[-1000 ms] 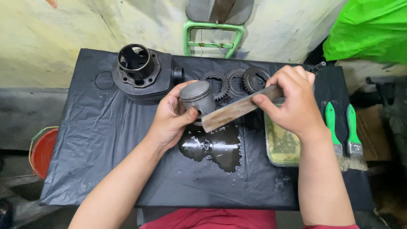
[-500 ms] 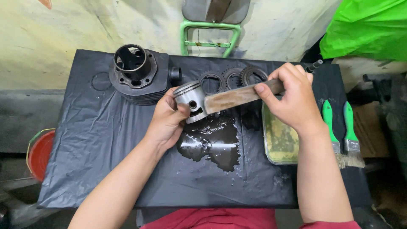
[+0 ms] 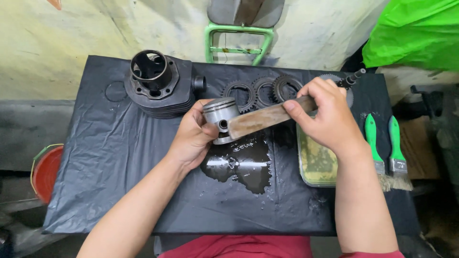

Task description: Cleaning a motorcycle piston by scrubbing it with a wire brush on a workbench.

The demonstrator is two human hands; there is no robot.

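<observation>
The left hand wraps around a grey metal piston at the table's centre, hiding its lower left side. The right hand clasps a flat brown brush laid across the piston; its handle end is hidden. Below lies a dark liquid puddle. At 10 o'clock stands a black cylinder; at 12, gears, partly covered; at 3, two green-handled brushes.

No packages, labels, signs or screens show anywhere on the worktop or around it.
</observation>
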